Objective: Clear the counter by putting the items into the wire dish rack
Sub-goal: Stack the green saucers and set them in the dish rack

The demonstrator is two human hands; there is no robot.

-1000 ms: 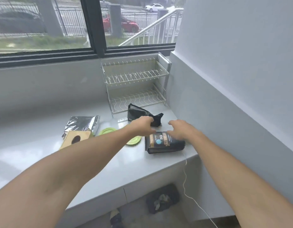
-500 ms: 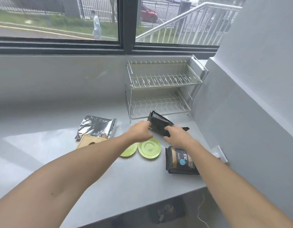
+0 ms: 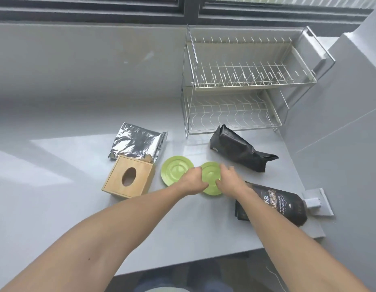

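Observation:
Two green plates lie flat on the grey counter: the left plate (image 3: 174,171) and the right plate (image 3: 211,179). My left hand (image 3: 192,180) is at the right plate's left rim with its fingers curled; whether it grips is unclear. My right hand (image 3: 230,180), blurred, has its fingers spread at the right rim and its thumb on the plate. The two-tier wire dish rack (image 3: 254,86) stands at the back right with both tiers bare. A crumpled black bag (image 3: 239,151) lies in front of it.
A black printed pouch (image 3: 284,206) lies under my right forearm near the counter's right end. A wooden tissue box (image 3: 128,180) and a silver foil bag (image 3: 138,142) sit left of the plates. A wall socket with a white plug (image 3: 315,202) is at the right wall.
Both hands have left the crumpled black bag and come back toward me onto the right green plate. The view has tilted down and moved closer.

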